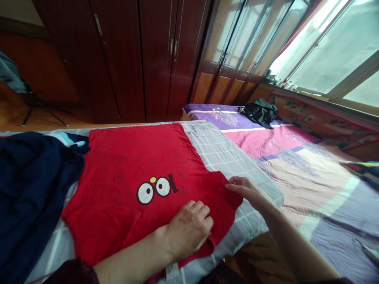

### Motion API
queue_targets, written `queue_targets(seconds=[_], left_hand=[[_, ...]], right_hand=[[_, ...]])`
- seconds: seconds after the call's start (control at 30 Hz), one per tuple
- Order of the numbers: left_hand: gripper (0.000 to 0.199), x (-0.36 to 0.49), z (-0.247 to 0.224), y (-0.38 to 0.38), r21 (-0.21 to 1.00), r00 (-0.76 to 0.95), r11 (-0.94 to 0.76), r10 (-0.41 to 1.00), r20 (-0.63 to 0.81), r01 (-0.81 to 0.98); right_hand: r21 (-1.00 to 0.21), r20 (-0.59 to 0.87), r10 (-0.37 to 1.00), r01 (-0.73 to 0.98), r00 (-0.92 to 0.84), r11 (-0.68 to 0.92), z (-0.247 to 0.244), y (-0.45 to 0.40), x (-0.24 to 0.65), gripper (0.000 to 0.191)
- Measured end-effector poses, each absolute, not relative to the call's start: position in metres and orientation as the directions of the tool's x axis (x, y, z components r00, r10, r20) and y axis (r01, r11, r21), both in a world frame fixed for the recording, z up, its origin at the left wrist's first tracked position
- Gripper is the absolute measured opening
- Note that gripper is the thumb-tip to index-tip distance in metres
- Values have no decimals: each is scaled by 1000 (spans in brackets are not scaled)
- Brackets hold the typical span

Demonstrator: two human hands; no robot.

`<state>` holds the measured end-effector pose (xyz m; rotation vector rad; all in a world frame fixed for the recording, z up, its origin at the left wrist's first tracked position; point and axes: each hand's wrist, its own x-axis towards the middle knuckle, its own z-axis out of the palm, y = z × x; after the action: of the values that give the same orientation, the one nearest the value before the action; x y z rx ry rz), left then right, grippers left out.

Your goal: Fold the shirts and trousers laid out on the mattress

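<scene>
A red T-shirt (118,157) lies spread out on a grey-white checked cloth, its printed round eyes and small yellow spot facing up. My left hand (191,227) is closed on the shirt near its neckline, knuckles up, with the fingertips hidden beneath. At the sleeve on the right, my right hand (239,187) pinches the edge of the red fabric between thumb and fingers. A white tag shows at the shirt's near edge, below my left wrist.
Dark blue clothing (32,177) lies at the left, beside the shirt. Past the checked cloth (219,150), a bed with a patchwork cover (319,189) bears a black garment (260,112). Dark red wardrobes (156,59) stand behind; windows are at the upper right.
</scene>
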<state>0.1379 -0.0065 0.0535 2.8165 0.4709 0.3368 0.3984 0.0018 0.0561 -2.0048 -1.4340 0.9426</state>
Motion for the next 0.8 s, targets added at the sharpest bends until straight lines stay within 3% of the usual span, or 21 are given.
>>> queue_targets(seconds=[0.1, 0.17, 0.37, 0.53, 0.63, 0.73, 0.8], left_hand=[[12, 128, 68, 3, 336, 920, -899, 353, 173, 281], [13, 120, 79, 14, 351, 898, -879, 403, 180, 324], [16, 92, 89, 59, 466, 783, -753, 595, 182, 464], [21, 81, 70, 86, 758, 693, -500, 716, 89, 419], [31, 85, 53, 92, 892, 657, -303, 754, 9, 335], [39, 91, 41, 91, 916, 648, -228, 760, -45, 331], [42, 93, 38, 88, 889, 640, -263, 767, -43, 375]], right_hand=[[-861, -385, 906, 285, 179, -422, 60, -6, 393, 32], [-862, -424, 889, 224, 172, -455, 61, -12, 393, 33], [-854, -465, 873, 186, 146, -486, 68, -21, 395, 30], [-916, -324, 933, 192, 158, -351, 76, -13, 351, 29], [-914, -287, 957, 288, 43, -287, 72, -9, 311, 39], [-908, -261, 957, 369, -123, -200, 66, -7, 286, 45], [-905, -200, 976, 399, -90, -149, 63, -5, 286, 45]])
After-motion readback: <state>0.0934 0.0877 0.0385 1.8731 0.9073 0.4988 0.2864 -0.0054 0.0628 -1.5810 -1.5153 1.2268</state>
